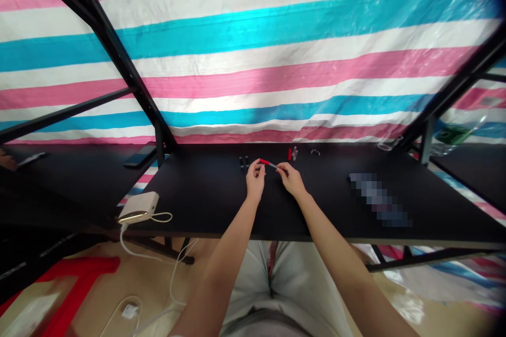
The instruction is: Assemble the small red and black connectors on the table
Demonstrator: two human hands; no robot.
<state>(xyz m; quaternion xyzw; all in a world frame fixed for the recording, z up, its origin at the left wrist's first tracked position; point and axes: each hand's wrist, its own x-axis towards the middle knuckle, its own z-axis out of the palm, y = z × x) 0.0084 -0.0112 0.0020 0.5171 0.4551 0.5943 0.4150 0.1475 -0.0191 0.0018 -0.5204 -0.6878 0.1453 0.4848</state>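
Note:
Over the black table (205, 200), a slim pen (272, 164) with a red end and a pale grey or see-through barrel spans my two hands. My left hand (255, 180) pinches the red end. At the other end, the fingers of my right hand (292, 179) close around the tip. Small black cylindrical pieces (241, 162) stand just left of my left hand. Behind my right hand are a red piece (289, 154) and clear pieces (294, 154), too small to name surely. Tiny shiny bits (315, 152) lie farther right.
A white box-shaped device (139, 205) with a cable sits at the left front corner. Blurred-out dark item (379, 200) lies right. A clear container (389, 143) is at the back right. On the left table are a phone (140, 155) and another person's hand (7, 160).

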